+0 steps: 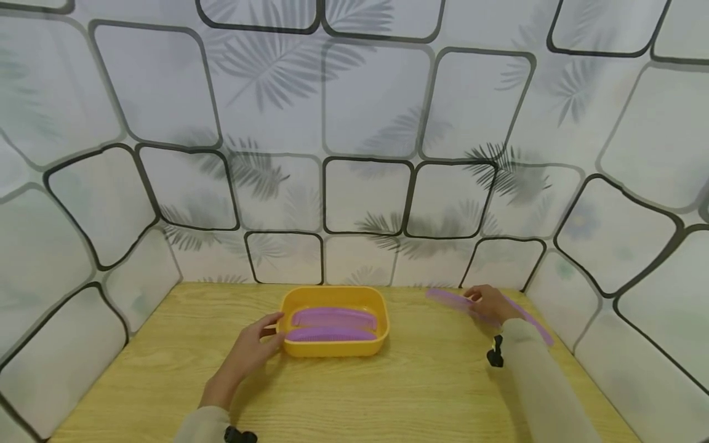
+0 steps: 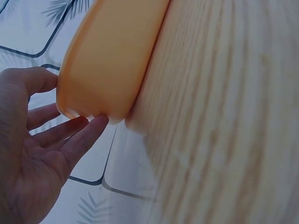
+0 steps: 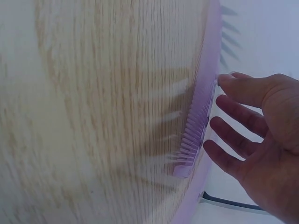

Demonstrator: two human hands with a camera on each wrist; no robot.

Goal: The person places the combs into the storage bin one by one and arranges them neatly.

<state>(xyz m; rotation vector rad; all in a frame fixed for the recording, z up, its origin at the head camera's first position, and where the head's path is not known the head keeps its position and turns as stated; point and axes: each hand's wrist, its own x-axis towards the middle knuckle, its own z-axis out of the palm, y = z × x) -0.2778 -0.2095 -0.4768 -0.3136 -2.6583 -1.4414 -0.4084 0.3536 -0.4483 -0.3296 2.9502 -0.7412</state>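
My left hand (image 1: 252, 347) is at the left end of a yellow plastic tub (image 1: 332, 351), its fingertips touching the outer wall. In the left wrist view those fingers are fairly straight against the orange-looking tub (image 2: 107, 56). Two purple combs (image 1: 335, 318) lie inside. At the right, by the back wall, my right hand (image 1: 490, 303) pinches a translucent purple comb (image 3: 198, 112) by its spine, thumb at the edge, teeth towards the table. Another purple comb (image 3: 189, 203) shows behind it, partly hidden.
The tub stands on a wood-grain table (image 1: 354, 400). Patterned white sheeting (image 1: 365, 197) rises at the back and both sides, close behind the right hand and the combs. Bare wood surface lies between the tub and the right hand.
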